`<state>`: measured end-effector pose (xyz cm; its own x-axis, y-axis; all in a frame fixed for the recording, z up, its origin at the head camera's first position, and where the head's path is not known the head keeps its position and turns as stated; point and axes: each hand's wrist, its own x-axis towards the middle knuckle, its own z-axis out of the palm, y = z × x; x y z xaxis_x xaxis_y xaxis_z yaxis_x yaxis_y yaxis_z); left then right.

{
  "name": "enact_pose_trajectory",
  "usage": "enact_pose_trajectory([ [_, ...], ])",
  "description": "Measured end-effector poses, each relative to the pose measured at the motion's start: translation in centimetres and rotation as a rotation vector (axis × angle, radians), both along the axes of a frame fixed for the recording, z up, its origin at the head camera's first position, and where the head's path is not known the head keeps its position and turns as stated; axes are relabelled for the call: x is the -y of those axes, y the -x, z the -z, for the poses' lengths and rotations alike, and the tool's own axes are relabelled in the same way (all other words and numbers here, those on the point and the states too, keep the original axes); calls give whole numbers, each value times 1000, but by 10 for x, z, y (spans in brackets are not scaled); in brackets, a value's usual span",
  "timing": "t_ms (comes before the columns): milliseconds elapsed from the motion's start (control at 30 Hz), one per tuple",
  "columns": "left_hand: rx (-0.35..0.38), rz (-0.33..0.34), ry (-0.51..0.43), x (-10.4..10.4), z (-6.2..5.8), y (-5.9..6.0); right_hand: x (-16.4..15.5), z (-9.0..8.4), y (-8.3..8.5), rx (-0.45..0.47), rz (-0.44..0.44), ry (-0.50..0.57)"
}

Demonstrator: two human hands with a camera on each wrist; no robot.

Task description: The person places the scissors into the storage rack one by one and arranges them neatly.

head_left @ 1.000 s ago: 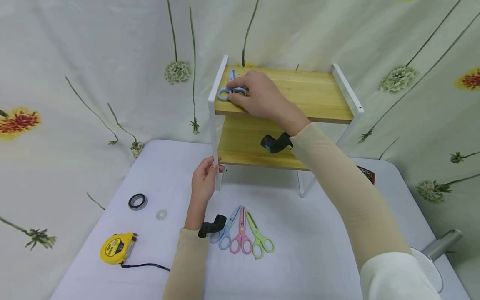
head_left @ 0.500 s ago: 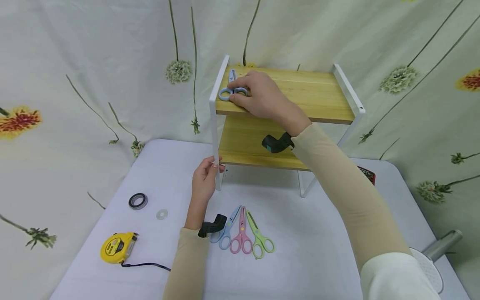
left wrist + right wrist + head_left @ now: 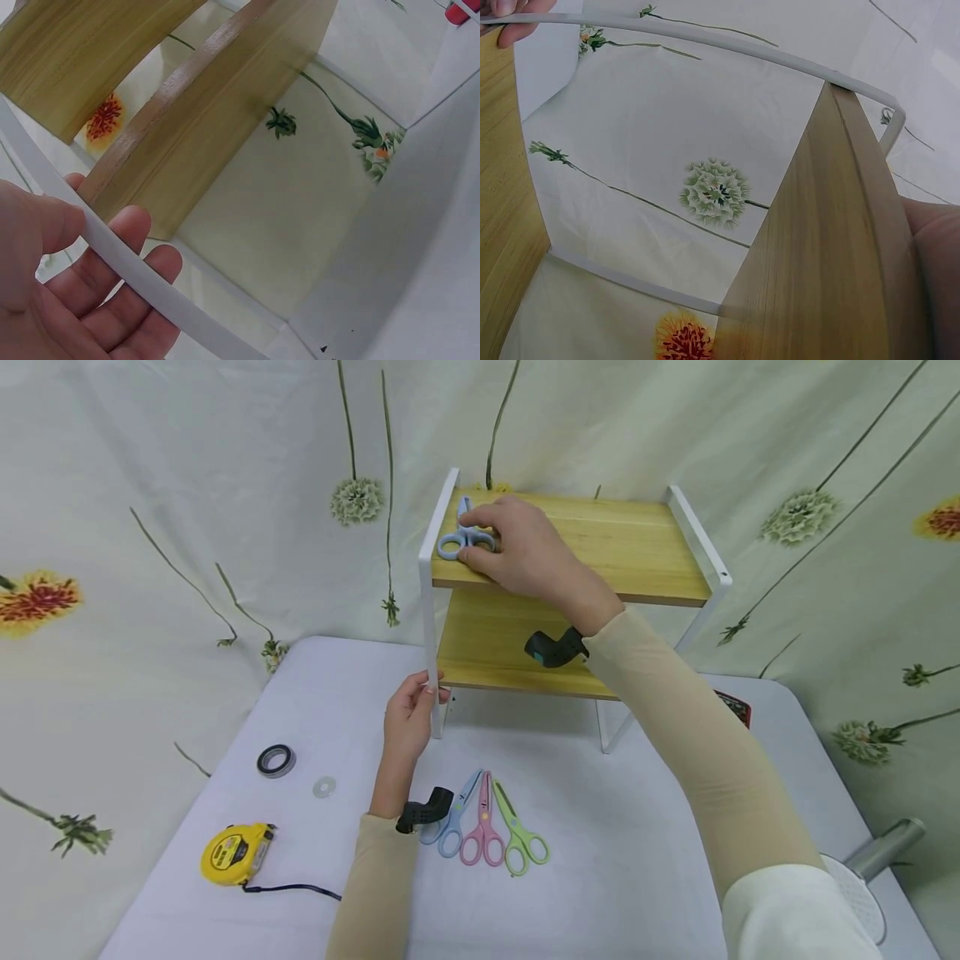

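Observation:
In the head view, a pair of blue scissors [image 3: 451,545] lies at the left end of the top board of a two-tier shelf [image 3: 615,539], blades toward the back. My right hand [image 3: 521,545] pinches it from the right, thumb by the handle loops and index finger near the pivot. Lower down, my left hand [image 3: 408,718] grips the shelf's white left upright [image 3: 429,635] beside the lower board. The left wrist view shows that thumb and the curled fingers [image 3: 131,229] on either side of the white bar [image 3: 139,274]. The right wrist view hides the scissors behind the top board.
Blue [image 3: 451,842], pink [image 3: 484,818] and green scissors [image 3: 513,827] fan out on the white table before the shelf. At left lie a black-rimmed tape roll [image 3: 276,761], a small pale ring [image 3: 324,787] and a yellow tape measure [image 3: 236,855]. A metal cylinder [image 3: 887,850] is far right.
My right index fingertip has shifted slightly toward the blades of the scissors. The left hand keeps its grip on the upright, and the scissors on the table stay put.

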<state>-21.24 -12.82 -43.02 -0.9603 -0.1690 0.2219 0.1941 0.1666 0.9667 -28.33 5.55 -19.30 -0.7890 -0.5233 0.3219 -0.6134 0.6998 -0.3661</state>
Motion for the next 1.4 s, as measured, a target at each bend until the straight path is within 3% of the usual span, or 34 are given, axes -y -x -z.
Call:
enact_pose_trajectory([
  [467, 14, 0, 9, 1, -1, -1, -5, 8, -16, -124, -30, 122],
  [600, 16, 1, 5, 1, -1, -1, -7, 16, -29, -224, -100, 195],
  [767, 22, -4, 10, 0, -1, -1, -12, 32, -53, -410, -264, 362],
  [867, 26, -4, 11, 1, -1, 0, -16, 45, -68, -469, -332, 404],
  [1133, 19, 0, 3, 1, -1, 2, -28, 85, -94, -426, -390, 415],
  [1400, 9, -3, -2, 0, -1, 1, -37, 148, -120, -332, -384, 400],
])
